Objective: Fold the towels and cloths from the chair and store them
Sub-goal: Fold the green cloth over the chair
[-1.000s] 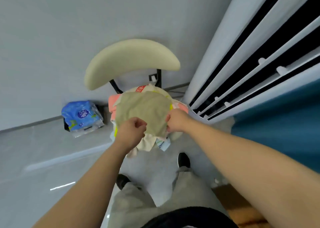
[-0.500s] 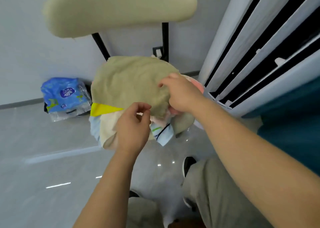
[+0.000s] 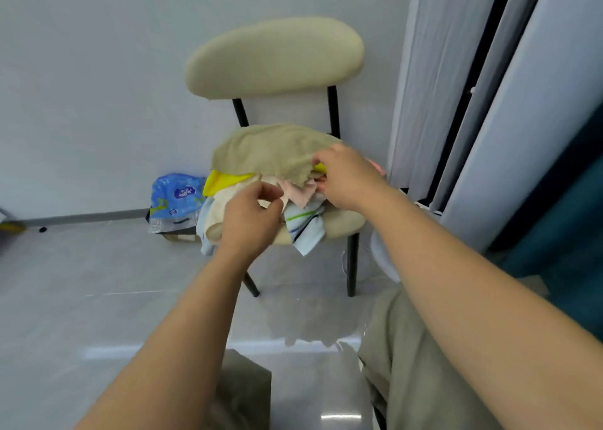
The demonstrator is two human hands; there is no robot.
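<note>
Head view. Pile of cloths heaped on the chair (image 3: 343, 224) seat, nothing folded yet.
- Olive towel (image 3: 267, 149) on top of the pile. Under it, toward the chair's front edge: yellow cloth (image 3: 222, 180), pink cloth (image 3: 298, 190), striped cloth (image 3: 306, 227) hanging over the edge.
- Right hand (image 3: 346, 178) curled at the towel's front edge, seems to pinch it.
- Left hand (image 3: 251, 217) curled, thumb meeting forefinger by the pink cloth. Can't tell if it holds cloth.
- Blue package (image 3: 176, 198) on the floor beside the chair.

Step, as I read it: picking the first piece. Next: both hands on the towel's edge, lift it free of the layers below.
</note>
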